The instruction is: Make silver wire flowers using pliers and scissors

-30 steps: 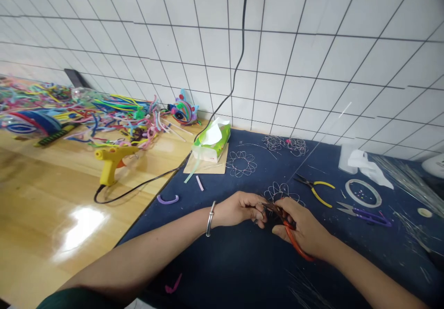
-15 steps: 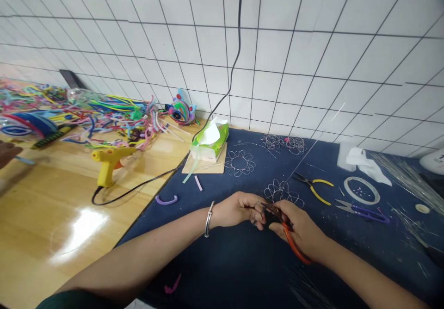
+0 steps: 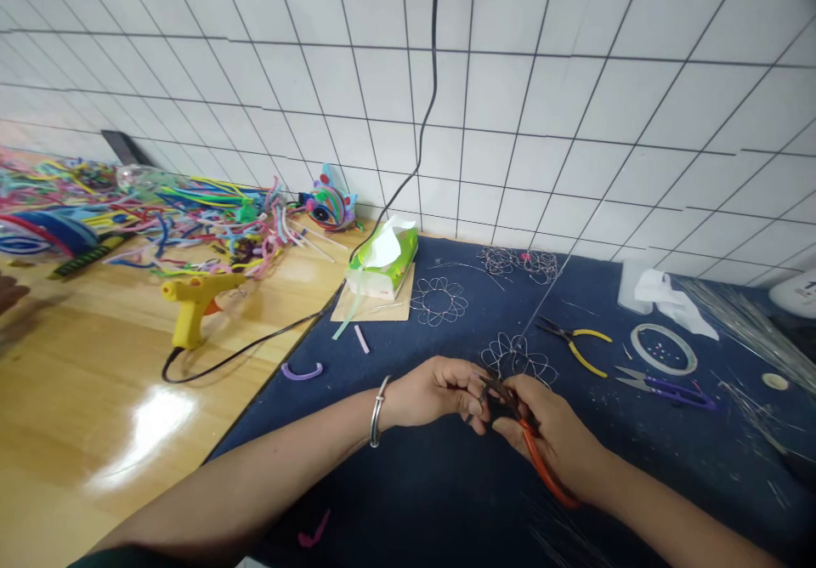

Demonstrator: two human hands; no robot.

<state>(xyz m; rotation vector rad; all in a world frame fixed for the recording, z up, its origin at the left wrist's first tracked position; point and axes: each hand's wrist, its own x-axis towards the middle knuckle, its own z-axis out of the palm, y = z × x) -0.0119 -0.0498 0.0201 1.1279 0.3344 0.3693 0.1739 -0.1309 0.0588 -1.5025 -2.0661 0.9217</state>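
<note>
My left hand (image 3: 450, 389) has its fingers pinched together at what seems to be the near edge of a wire flower (image 3: 534, 367), a ring of thin silvery loops partly hidden behind the fingers. One long straight wire sticks up from it across the wall. My right hand (image 3: 552, 423) is closed around orange-handled pliers (image 3: 541, 462), whose dark jaws meet the left fingertips. The exact spot they grip is too small to make out. A second wire flower (image 3: 439, 302) lies on the dark blue cloth (image 3: 408, 483) further back.
Yellow-handled pliers (image 3: 590, 351), purple thread snips (image 3: 679, 389) and a clear ring (image 3: 663, 349) lie to the right. Behind are a tissue pack (image 3: 399, 258) and tangled wire shapes (image 3: 535, 264). A yellow glue gun (image 3: 191, 304) sits left; another person's hand (image 3: 9, 293) shows at the edge.
The view shifts slightly. Both hands stay together with the pliers at the left fingertips. The other person's hand at the far left has drawn back toward the edge.
</note>
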